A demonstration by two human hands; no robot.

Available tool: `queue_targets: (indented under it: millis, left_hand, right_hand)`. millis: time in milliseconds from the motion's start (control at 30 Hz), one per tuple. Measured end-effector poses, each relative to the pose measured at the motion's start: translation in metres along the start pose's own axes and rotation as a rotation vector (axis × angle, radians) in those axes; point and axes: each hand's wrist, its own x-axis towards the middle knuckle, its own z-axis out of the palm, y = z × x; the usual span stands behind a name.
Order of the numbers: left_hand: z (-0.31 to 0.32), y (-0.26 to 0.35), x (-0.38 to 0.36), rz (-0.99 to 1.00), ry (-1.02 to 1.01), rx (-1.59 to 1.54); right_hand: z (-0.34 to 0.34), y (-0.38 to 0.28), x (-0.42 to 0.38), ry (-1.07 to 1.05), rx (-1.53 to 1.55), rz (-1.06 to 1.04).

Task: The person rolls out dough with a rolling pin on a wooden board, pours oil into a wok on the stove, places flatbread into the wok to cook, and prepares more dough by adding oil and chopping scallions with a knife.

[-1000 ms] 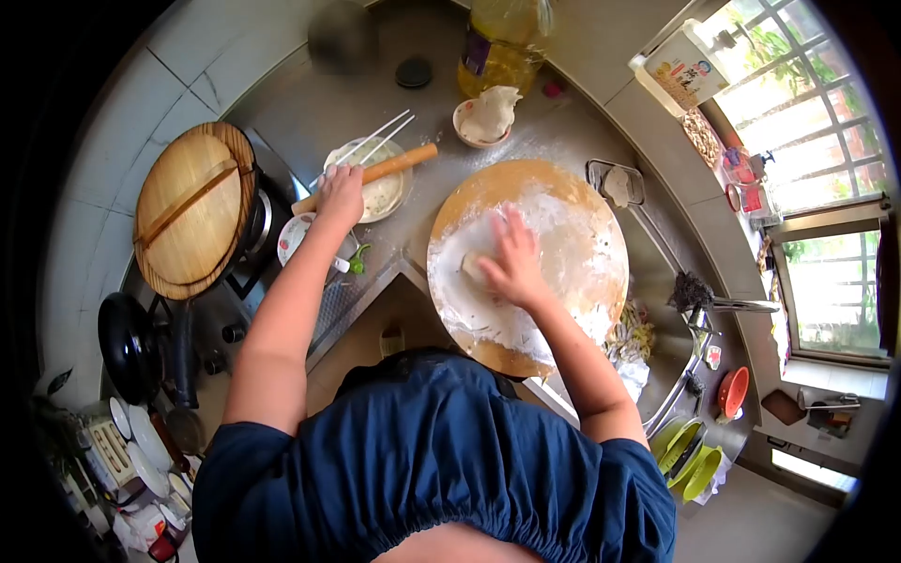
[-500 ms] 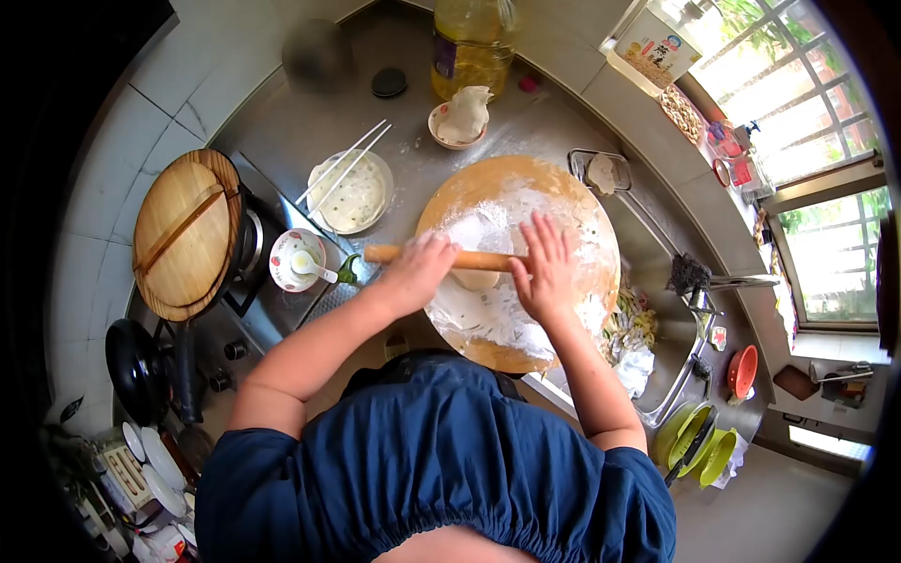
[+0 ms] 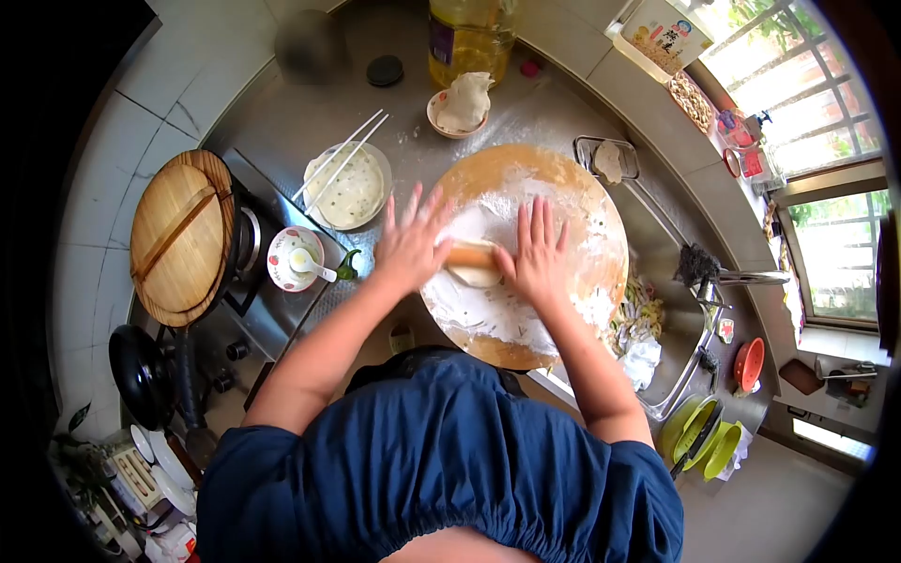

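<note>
A wooden rolling pin [image 3: 472, 254] lies across a flattened piece of dough [image 3: 477, 276] on the round, floured wooden board [image 3: 504, 160]. My left hand [image 3: 413, 242] presses flat over the pin's left end, fingers stretched and spread. Over the other end, my right hand [image 3: 537, 255] lies palm down with its fingers straight and apart. Both hands cover the pin's ends, so only its middle shows. White flour surrounds the dough.
Left of the board stand a bowl of pale batter [image 3: 353, 195] with chopsticks [image 3: 345, 161] across it and a small bowl with a spoon [image 3: 296, 260]. Behind are a bowl of dough [image 3: 464, 105] and an oil jug [image 3: 469, 42]. A sink [image 3: 678, 342] is right.
The fingers of both hands have straightened out along the pin, covering more of its ends. The pin has rolled slightly toward the far side over the dough.
</note>
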Motion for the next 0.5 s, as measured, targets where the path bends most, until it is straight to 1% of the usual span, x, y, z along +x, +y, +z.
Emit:
queue_targets:
  millis: [33,67,133,167,200,233,267,300,333,367,400,433,500]
  left_hand:
    - [0.005,0.001,-0.020,0.045,-0.022,0.017]
    - [0.003,0.006,-0.041,0.043,-0.024,0.014]
    - [-0.002,0.013,-0.069,0.057,-0.188,-0.109]
    - [-0.002,0.010,-0.064,0.058,-0.183,-0.109]
    - [0.000,0.008,-0.055,0.050,-0.195,-0.061]
    - [0.001,0.006,-0.046,0.041,-0.212,-0.015]
    - [0.000,0.000,-0.026,0.043,-0.159,-0.016]
    - [0.005,-0.009,-0.001,0.023,-0.066,0.006]
    - [0.009,-0.014,0.014,0.003,0.028,0.027]
    - [0.008,-0.013,0.014,0.004,0.031,0.029]
    - [0.006,-0.011,0.011,0.006,0.027,0.029]
    - [0.004,-0.009,0.008,0.007,0.024,0.027]
    - [0.000,0.004,-0.040,0.058,-0.093,-0.026]
  right_hand:
    - [-0.003,-0.003,-0.019,-0.046,-0.001,-0.020]
    - [-0.007,-0.007,-0.038,-0.093,-0.002,-0.040]
    - [-0.008,-0.011,-0.073,-0.169,0.091,-0.061]
    - [-0.005,-0.013,-0.079,-0.169,0.097,-0.057]
    - [-0.002,-0.011,-0.067,-0.168,0.095,-0.058]
    - [0.003,-0.007,-0.045,-0.105,0.018,-0.047]
    - [0.007,-0.005,-0.023,-0.040,-0.058,-0.036]
    - [0.010,-0.002,-0.001,-0.035,-0.057,-0.034]
    - [0.013,0.001,0.020,0.031,-0.036,0.020]
    - [0.014,0.002,0.030,0.096,-0.015,0.074]
    - [0.015,0.002,0.021,0.095,-0.014,0.075]
    - [0.014,0.003,0.004,0.058,-0.032,0.031]
    - [0.003,-0.006,-0.043,-0.055,-0.061,-0.035]
